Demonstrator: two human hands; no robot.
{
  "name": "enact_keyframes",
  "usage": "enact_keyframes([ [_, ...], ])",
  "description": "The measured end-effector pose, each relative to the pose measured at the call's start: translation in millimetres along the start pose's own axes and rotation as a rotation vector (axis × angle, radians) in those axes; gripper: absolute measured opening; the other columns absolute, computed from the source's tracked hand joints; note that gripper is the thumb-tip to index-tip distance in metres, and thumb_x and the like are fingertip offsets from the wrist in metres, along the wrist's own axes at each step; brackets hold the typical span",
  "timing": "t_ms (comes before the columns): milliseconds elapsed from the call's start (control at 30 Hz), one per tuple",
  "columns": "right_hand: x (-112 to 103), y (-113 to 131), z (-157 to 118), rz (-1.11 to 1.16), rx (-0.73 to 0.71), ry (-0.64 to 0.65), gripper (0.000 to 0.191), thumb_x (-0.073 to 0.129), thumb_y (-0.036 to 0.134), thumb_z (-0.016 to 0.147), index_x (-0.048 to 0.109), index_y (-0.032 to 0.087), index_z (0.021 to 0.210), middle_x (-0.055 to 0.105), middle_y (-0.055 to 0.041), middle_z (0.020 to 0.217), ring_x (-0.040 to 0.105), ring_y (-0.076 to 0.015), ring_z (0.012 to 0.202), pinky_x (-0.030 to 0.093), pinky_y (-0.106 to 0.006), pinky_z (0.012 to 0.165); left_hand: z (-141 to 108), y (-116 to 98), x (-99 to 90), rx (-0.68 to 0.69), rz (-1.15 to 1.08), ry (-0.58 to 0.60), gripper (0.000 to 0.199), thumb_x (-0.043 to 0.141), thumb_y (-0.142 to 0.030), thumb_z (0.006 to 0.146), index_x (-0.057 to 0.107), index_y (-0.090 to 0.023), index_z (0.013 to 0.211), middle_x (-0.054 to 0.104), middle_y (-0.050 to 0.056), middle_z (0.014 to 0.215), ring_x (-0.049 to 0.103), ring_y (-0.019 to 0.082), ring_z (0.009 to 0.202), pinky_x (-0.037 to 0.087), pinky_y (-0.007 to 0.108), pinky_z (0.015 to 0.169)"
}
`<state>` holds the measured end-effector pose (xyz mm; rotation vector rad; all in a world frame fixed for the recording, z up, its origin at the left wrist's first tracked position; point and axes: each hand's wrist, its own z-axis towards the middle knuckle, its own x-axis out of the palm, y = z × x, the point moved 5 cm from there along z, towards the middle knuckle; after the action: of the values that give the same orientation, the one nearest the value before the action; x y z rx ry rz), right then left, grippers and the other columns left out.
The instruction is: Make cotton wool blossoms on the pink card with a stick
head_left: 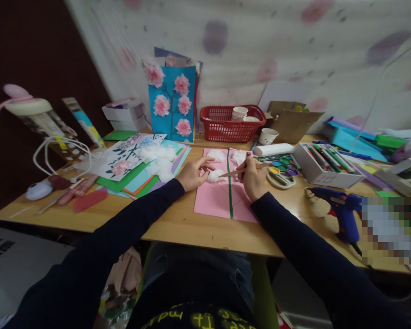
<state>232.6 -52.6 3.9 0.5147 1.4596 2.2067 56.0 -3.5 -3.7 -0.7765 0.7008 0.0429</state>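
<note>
A sheet of pink paper (212, 203) lies on the table, with a green stripe (229, 183) down its middle and thin pencil curves. Tufts of white cotton (215, 176) sit on its upper half, on both sides of the stripe. My right hand (253, 177) is closed around a thin wooden stick (231, 172), whose tip points left and meets the cotton tuft. At the paper's left edge my left hand (193, 173) rests with its fingers apart, fingertips beside that same tuft.
Left lie coloured papers with loose cotton (162, 160). Behind stand a blue flower picture (172, 103) and a red basket (222, 130) with paper cups. To the right are scissors (281, 182), a white box of pens (329, 176) and a blue glue gun (345, 212).
</note>
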Motion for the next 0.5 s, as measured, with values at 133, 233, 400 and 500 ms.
enact_keyframes([
  [133, -6.2, -0.9, 4.4, 0.08, 0.081, -0.074, 0.04, 0.045, 0.033, 0.08, 0.046, 0.019, 0.042, 0.037, 0.0049, 0.026, 0.033, -0.0074, 0.023, 0.026, -0.019, 0.027, 4.1, 18.4, -49.9, -0.089, 0.167, -0.252, 0.03, 0.047, -0.013, 0.079, 0.059, -0.016, 0.107, 0.069, 0.002, 0.082, 0.064, 0.013, 0.08, 0.045, 0.024, 0.079],
  [233, -8.3, -4.4, 7.0, 0.097, 0.094, -0.078, 0.039, 0.045, 0.033, 0.079, 0.047, 0.019, 0.043, 0.037, 0.0048, 0.026, 0.032, -0.0074, 0.023, 0.025, -0.019, 0.026, -2.8, 43.0, -106.9, -0.265, 0.362, -0.444, 0.029, 0.04, -0.023, 0.085, 0.064, -0.016, 0.101, 0.065, 0.001, 0.067, 0.059, 0.014, 0.061, 0.044, 0.024, 0.066],
  [400, -8.0, -7.2, 7.0, 0.089, 0.086, -0.051, 0.04, 0.046, 0.035, 0.079, 0.048, 0.018, 0.043, 0.038, 0.0041, 0.027, 0.034, -0.0076, 0.024, 0.027, -0.019, 0.026, -28.5, 79.8, -181.3, -0.447, 0.498, -0.722, 0.027, 0.053, -0.03, 0.076, 0.069, -0.013, 0.088, 0.061, 0.002, 0.064, 0.056, 0.015, 0.062, 0.043, 0.024, 0.065],
  [500, -7.3, -5.9, 5.9, 0.092, 0.072, -0.034, 0.039, 0.048, 0.034, 0.079, 0.048, 0.018, 0.043, 0.038, 0.004, 0.027, 0.034, -0.0076, 0.024, 0.027, -0.019, 0.027, -31.2, 88.5, -187.8, -0.385, 0.497, -0.651, 0.023, 0.056, -0.024, 0.069, 0.071, -0.014, 0.084, 0.064, 0.004, 0.075, 0.058, 0.017, 0.075, 0.044, 0.025, 0.075],
])
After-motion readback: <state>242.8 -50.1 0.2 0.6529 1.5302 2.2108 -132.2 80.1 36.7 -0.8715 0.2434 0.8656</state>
